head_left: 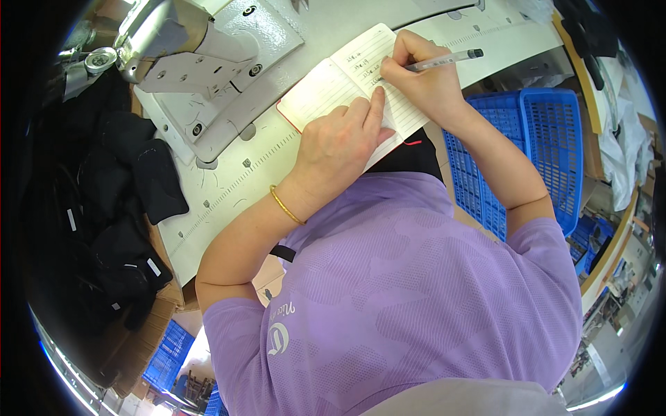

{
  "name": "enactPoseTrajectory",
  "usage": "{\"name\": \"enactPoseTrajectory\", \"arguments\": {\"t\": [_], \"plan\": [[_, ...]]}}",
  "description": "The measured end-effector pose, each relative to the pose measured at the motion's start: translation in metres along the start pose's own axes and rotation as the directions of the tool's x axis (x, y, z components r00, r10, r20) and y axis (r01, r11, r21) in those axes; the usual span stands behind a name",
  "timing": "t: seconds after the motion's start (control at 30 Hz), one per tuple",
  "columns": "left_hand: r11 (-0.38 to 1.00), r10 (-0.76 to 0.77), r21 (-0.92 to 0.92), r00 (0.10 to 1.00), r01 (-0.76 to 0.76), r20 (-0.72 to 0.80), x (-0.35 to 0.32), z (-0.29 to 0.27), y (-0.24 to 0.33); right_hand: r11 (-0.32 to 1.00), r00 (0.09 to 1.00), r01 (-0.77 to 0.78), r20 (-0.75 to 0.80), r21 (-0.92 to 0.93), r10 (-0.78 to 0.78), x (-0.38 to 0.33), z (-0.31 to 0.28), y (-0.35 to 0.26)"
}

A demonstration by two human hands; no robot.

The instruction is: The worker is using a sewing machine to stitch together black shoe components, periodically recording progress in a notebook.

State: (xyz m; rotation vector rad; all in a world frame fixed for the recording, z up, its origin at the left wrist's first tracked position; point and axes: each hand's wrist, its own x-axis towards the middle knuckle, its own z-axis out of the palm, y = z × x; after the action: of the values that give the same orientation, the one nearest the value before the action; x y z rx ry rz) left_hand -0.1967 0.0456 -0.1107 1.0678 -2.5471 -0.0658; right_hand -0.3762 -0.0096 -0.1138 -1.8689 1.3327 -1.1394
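An open lined notebook (313, 92) with a reddish cover edge lies at the front edge of the white sewing table. Several short handwritten lines show on its right page. My right hand (431, 82) is closed round a clear pen (447, 59) with a dark end, over that page; the fingers hide the tip. My left hand (338, 139) rests across the middle of the notebook, its index finger stretched toward the writing and the other fingers loosely bent, holding nothing. A yellow bangle (284, 205) circles my left wrist.
A sewing machine (201, 59) stands at the back left on the white table (239, 184), which has a printed ruler scale. Black fabric pieces (104, 208) fill a cardboard box (149, 340) on the left. Blue plastic baskets (551, 149) stand at the right.
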Motion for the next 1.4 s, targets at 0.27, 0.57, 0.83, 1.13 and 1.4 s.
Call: {"name": "enactPoseTrajectory", "arguments": {"t": [0.27,0.57,0.83,1.13,1.4], "plan": [[1.000,0.007,0.007,1.000,-0.007,-0.004,0.000,0.000,-0.001,1.000,1.000,-0.008,-0.006,-0.010,0.008,0.000,0.000,0.000],[0.999,0.000,-0.033,1.000,-0.001,-0.021,0.000,-0.001,-0.001,0.801,0.891,-0.315,-0.132,0.509,0.435,0.004,-0.009,0.009],[0.993,-0.064,0.100,0.998,0.064,0.001,-0.001,-0.002,0.010,0.843,0.930,-0.317,-0.030,0.434,0.366,0.003,0.009,-0.017],[0.993,-0.047,0.106,0.999,0.048,-0.007,-0.002,-0.001,0.008,0.979,0.988,-0.153,0.036,0.137,0.149,0.005,0.010,-0.008],[0.994,-0.011,0.109,0.999,0.014,-0.034,-0.003,0.000,0.008,0.990,0.995,-0.097,-0.013,0.101,0.099,-0.004,0.011,-0.008]]}}
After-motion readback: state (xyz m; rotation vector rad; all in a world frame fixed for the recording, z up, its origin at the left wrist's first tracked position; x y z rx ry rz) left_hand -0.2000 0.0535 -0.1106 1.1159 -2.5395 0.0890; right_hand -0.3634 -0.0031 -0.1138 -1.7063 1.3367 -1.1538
